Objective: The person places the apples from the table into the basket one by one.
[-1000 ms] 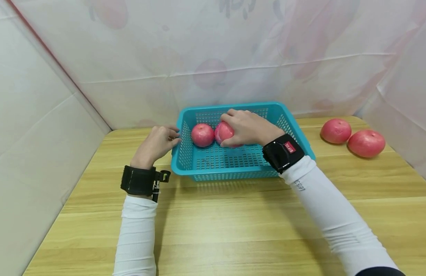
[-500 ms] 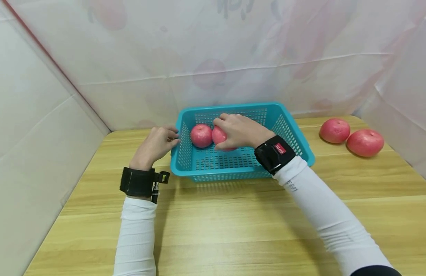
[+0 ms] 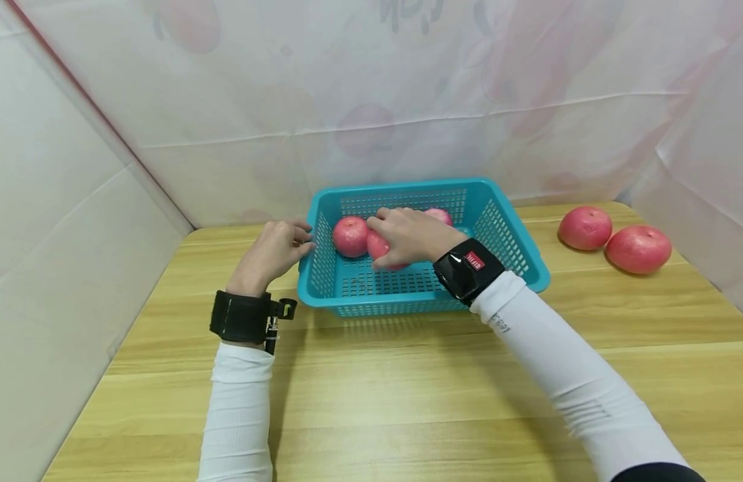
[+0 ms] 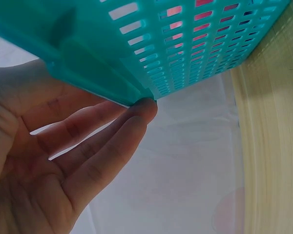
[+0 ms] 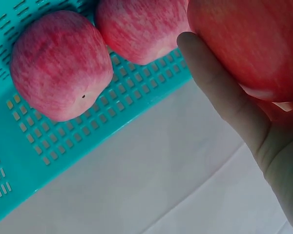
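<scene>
My right hand (image 3: 410, 234) grips a red apple (image 3: 377, 246) inside the blue plastic basket (image 3: 401, 306). In the right wrist view the thumb lies along the side of this held apple (image 5: 249, 44). Just left of it sits another apple (image 3: 351, 236), close against it in the head view. Behind the right hand a further apple (image 3: 439, 215) is partly hidden. My left hand (image 3: 274, 251) holds the basket's left rim. Up close, the left fingertips (image 4: 145, 111) touch the rim's edge from below, and the thumb's tip is hidden by the plastic.
Two red apples, one farther back (image 3: 585, 228) and one nearer (image 3: 638, 250), lie on the wooden table (image 3: 371, 402) right of the basket. A pale printed cloth (image 3: 263, 87) hangs right behind the basket, with cloth at both sides too.
My right hand has shifted left and slightly toward me with its apple, uncovering part of the apple behind it. The left hand stays at the basket rim.
</scene>
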Available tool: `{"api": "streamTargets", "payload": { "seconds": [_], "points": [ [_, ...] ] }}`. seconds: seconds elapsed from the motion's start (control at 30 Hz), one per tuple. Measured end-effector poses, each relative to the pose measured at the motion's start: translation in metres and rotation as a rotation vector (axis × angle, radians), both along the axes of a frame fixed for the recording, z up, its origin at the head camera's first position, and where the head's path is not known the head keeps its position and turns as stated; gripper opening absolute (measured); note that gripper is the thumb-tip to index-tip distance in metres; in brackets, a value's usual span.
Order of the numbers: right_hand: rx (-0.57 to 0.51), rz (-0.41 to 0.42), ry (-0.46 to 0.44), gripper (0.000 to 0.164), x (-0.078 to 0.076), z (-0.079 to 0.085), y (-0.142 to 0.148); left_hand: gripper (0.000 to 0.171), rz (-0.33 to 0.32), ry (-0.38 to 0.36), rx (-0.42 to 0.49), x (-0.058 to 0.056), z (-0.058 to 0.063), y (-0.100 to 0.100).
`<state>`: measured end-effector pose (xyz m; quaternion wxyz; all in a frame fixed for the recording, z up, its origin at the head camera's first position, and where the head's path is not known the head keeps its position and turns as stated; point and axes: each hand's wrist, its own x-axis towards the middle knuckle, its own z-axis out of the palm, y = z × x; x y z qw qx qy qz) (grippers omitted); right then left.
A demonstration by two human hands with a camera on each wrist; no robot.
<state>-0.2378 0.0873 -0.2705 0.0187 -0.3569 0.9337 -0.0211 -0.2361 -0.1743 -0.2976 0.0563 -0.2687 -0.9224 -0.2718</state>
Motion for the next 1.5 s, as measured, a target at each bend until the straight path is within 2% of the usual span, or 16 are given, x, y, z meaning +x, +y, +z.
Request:
{"api": "streamTargets", "payload": {
  "seconds": [0.23, 0.6, 1.07, 1.17, 1.5],
  "points": [
    [0.033, 0.008, -0.024, 0.079, -0.002, -0.004, -0.004, 0.021, 0.004, -0.011, 0.010, 0.000, 0.001, 0.000],
    [0.151, 0.088, 0.042, 0.074, 0.001, -0.009, -0.012, 0.021, 0.007, -0.020, 0.006, 0.001, 0.000, 0.001],
    [0.167, 0.098, 0.046, 0.075, 0.000, -0.010, -0.018, 0.021, 0.006, -0.017, 0.009, 0.001, 0.000, 0.001],
    [0.163, 0.091, 0.031, 0.076, 0.000, -0.010, -0.020, 0.020, 0.007, -0.016, 0.009, 0.001, 0.000, 0.001],
    [0.115, 0.053, -0.100, 0.084, -0.002, -0.011, -0.024, 0.020, 0.010, -0.020, 0.004, 0.001, 0.001, 0.001]
  ]
}}
